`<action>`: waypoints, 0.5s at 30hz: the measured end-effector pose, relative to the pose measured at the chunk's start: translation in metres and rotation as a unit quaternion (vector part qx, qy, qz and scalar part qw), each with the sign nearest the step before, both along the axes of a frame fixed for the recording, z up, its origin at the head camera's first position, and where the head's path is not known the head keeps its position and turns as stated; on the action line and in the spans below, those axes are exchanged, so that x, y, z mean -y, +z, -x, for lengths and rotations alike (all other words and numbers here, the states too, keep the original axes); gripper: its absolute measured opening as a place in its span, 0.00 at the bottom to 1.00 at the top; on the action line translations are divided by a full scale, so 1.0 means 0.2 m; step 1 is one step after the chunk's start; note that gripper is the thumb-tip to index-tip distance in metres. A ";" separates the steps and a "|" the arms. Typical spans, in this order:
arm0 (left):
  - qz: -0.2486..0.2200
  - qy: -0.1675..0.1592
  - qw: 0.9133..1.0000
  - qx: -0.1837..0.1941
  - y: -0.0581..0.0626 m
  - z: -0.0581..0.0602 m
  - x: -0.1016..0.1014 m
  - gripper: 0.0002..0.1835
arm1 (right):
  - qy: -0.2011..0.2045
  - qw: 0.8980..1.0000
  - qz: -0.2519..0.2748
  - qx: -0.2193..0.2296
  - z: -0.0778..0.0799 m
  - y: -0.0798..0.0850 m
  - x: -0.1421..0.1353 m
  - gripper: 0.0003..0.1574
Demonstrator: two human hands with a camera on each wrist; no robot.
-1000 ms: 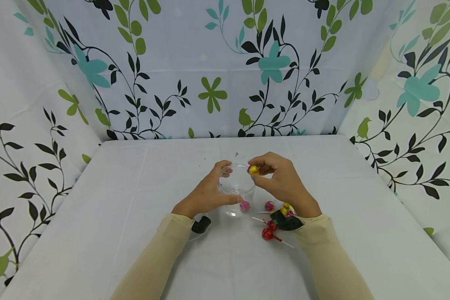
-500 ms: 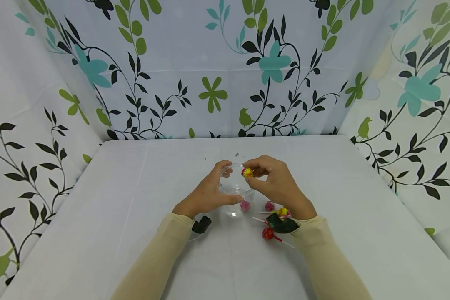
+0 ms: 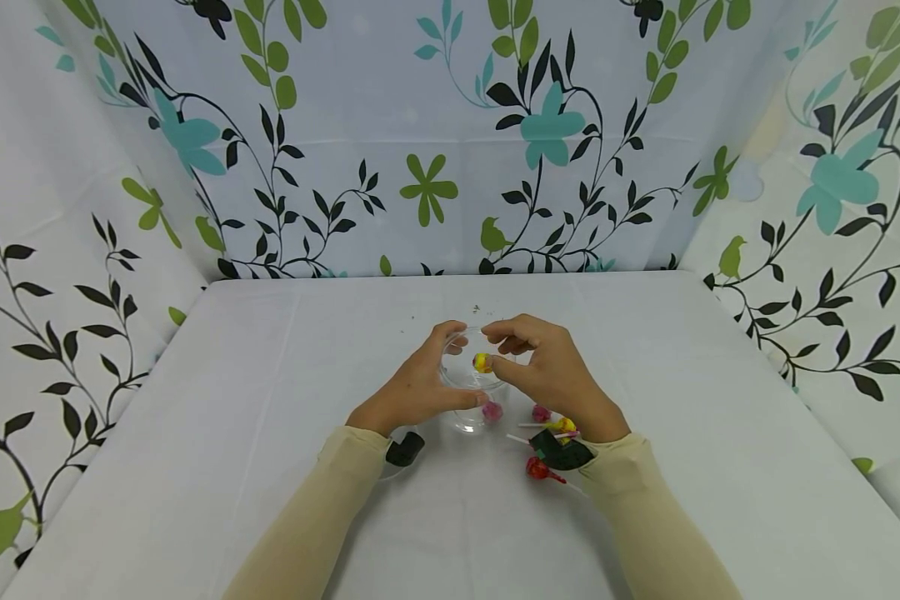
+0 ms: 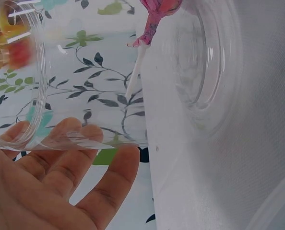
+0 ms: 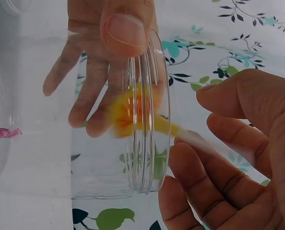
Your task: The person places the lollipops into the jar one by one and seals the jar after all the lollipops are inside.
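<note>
At far left, printed curtain [image 3: 67, 250]: white cloth with dark leafy sprigs and green and turquoise motifs; it continues behind the counter [image 3: 285, 358] and along its right side.
Clear round rim [image 4: 273, 203]: near the counter's middle, mostly hidden in the head view.
Left hand [image 3: 412, 387]: wrapped about the clear jar [image 3: 467, 418], fingers along the far side, thumb across the near wall.
Clear jar: upright on the counter, mouth upward.
Yellow lollipop [image 3: 482, 362]: at the mouth of the clear jar, wrapped head within the rim, pale stick projecting outside; blurred in the right wrist view.
Pink lollipop [image 3: 492, 412]: low inside the clear jar, white stick attached.
Right hand [image 3: 547, 358]: beside the mouth, thumb and fingers spread apart; contact with the pale stick cannot be told.
Loose group: right of the clear jar, a red lollipop [image 3: 537, 468] nearest the viewer, a second pink lollipop [image 3: 541, 413] and a second yellow lollipop [image 3: 566, 426] beyond it.
Dark wrist camera [image 3: 560, 452]: at the right cuff, partly covering the group.
</note>
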State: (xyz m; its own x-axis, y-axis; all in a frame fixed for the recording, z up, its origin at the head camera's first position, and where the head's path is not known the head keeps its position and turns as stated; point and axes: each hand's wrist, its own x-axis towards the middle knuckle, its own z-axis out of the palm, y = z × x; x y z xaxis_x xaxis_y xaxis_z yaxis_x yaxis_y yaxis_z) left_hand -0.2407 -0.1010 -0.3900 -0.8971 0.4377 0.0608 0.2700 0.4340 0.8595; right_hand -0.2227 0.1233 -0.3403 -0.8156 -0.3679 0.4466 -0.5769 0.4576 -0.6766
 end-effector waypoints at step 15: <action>0.013 0.005 1.000 -0.009 -0.01 0.00 0.00 0.56 | 0.007 1.000 0.010 -0.008 0.00 0.00 -0.01 0.19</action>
State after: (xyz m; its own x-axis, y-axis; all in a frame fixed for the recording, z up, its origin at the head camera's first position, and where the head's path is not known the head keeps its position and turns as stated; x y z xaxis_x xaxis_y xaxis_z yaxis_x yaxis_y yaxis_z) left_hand -0.2403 -0.1017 -0.3912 -0.9004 0.4300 0.0663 0.2811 0.4585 0.8430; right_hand -0.2228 0.1247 -0.3398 -0.8033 -0.3699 0.4668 -0.5938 0.4367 -0.6758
